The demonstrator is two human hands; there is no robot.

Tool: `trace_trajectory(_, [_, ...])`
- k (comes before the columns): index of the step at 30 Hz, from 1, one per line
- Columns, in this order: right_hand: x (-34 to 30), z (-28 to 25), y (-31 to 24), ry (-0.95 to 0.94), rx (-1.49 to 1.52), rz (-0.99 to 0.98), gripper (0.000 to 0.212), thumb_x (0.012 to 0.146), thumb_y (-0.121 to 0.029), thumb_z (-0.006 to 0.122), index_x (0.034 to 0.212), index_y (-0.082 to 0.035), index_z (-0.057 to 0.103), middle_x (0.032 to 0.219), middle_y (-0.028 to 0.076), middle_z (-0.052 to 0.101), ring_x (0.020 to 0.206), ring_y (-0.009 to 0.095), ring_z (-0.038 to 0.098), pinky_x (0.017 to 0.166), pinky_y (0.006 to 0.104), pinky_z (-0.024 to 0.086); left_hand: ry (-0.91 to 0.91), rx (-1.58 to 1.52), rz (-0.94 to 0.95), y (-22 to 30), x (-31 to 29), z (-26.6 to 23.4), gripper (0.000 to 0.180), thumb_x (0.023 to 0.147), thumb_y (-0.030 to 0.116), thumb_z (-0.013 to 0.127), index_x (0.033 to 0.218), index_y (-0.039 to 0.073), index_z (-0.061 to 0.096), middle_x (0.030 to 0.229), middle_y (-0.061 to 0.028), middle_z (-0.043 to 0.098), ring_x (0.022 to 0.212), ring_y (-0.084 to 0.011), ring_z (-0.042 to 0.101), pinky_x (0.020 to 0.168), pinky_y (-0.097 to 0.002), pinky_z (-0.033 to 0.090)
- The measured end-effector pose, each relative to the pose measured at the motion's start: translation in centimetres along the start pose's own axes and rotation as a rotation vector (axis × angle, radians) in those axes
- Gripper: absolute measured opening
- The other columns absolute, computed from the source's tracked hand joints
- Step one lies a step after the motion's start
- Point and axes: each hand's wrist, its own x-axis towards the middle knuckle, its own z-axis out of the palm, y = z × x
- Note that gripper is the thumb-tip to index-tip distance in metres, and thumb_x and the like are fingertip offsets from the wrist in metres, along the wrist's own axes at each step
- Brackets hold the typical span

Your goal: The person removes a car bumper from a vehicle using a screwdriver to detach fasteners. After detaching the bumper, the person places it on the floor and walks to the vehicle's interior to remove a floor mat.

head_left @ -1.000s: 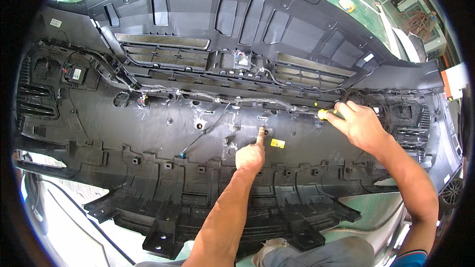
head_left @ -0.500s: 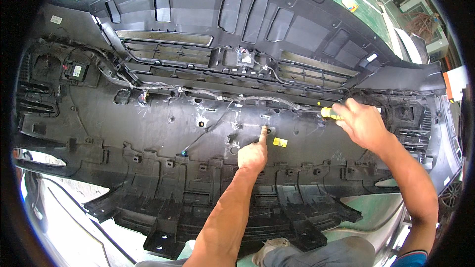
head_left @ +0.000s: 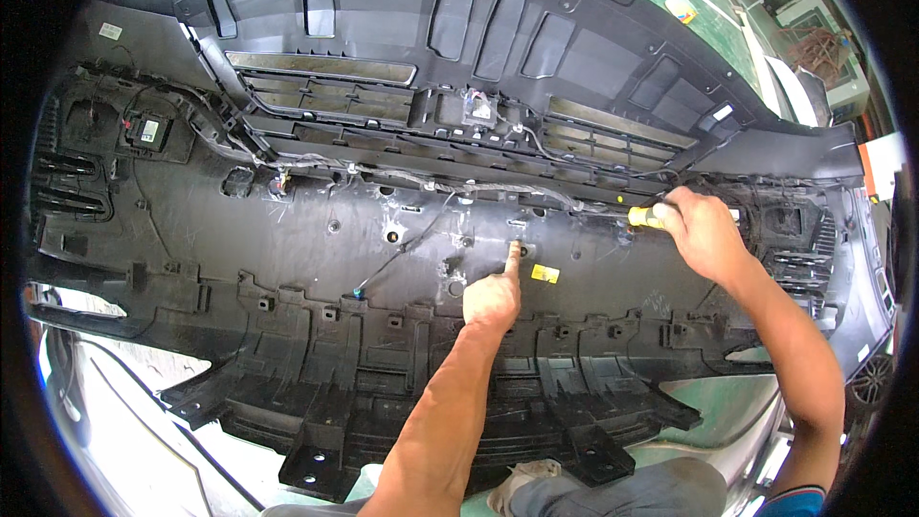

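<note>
A large black car bumper cover (head_left: 287,239) lies before me with its inner side up. My left hand (head_left: 492,299) rests on its middle, index finger stretched forward and touching the panel beside a small hole, the other fingers curled in. Further right, my right hand (head_left: 706,235) is closed round a yellow-handled screwdriver (head_left: 649,217), with the handle's end sticking out to the left; its shaft is hidden. Just beyond that hand runs a taped wiring harness (head_left: 412,179), clipped along the bumper. A yellow label (head_left: 545,274) sits right of my left fingertip.
A loose cable with a blue-green connector (head_left: 358,293) lies across the panel left of my left hand. At the far left sits a black module (head_left: 150,134). Grille openings (head_left: 325,101) and a small sensor unit (head_left: 479,110) are further back. A green surface (head_left: 708,38) lies beyond.
My right hand has turned slightly about the screwdriver handle and shifted a little right. The left index finger stays on nearly the same spot. The whole view has shifted slightly.
</note>
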Motion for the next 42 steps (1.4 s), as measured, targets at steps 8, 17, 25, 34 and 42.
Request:
trace_trajectory(8, [-1.7,-1.1,0.2,0.021,-0.383,-0.499,0.045,0.091,-0.019,0.069,0.135,-0.010,0.062,0.117,0.016,0.062,0.088,0.043,0.066,0.076,0.0513,0.055,0.014,0.005,0.012,0.3,0.1,0.1,0.074,0.106,0.036,0.052,0.167,0.028,0.011,0.096,-0.0156,0.077,0.087,-0.0334,0.076,0.079,-0.0455,0.059])
trace_trajectory(17, [-0.2,0.0,-0.6,0.056,0.088,-0.131,0.036,0.094,-0.028,0.068,0.123,-0.007,0.065,0.107,0.025,0.068,0.095,0.041,0.069,0.079,0.0521,0.055,0.005,0.031,0.024,-0.5,-0.3,-0.4,0.075,0.103,0.025,0.050,0.168,0.024,0.012,0.094,-0.0139,0.078,0.084,-0.0295,0.077,0.075,-0.0436,0.061])
trace_trajectory(25, [-0.1,-0.3,0.2,0.005,-0.131,-0.115,0.040,0.096,-0.033,0.067,0.129,-0.010,0.066,0.092,0.018,0.067,0.079,0.039,0.069,0.077,0.0507,0.056,0.015,0.026,0.016,0.5,-0.1,-0.7,0.073,0.104,0.026,0.049,0.168,0.025,0.012,0.095,-0.0145,0.078,0.086,-0.0308,0.077,0.076,-0.0443,0.061])
trace_trajectory(34, [-1.8,-1.2,-0.1,0.108,-0.275,-0.446,0.044,0.087,-0.017,0.075,0.129,-0.015,0.065,0.105,0.012,0.061,0.093,0.034,0.070,0.074,0.0418,0.058,0.052,-0.018,0.014,-0.1,0.1,0.0,0.076,0.104,0.036,0.053,0.167,0.027,0.011,0.093,-0.0177,0.077,0.083,-0.0356,0.075,0.078,-0.0486,0.059])
trace_trajectory(42, [0.4,-0.9,-0.8,-0.034,0.179,0.137,0.042,0.096,-0.031,0.068,0.124,0.000,0.063,0.085,0.024,0.072,0.091,0.044,0.070,0.082,0.0522,0.054,0.028,-0.009,-0.013,-0.5,0.0,-0.4,0.076,0.105,0.035,0.053,0.167,0.027,0.011,0.093,-0.0184,0.077,0.085,-0.0368,0.075,0.078,-0.0485,0.059])
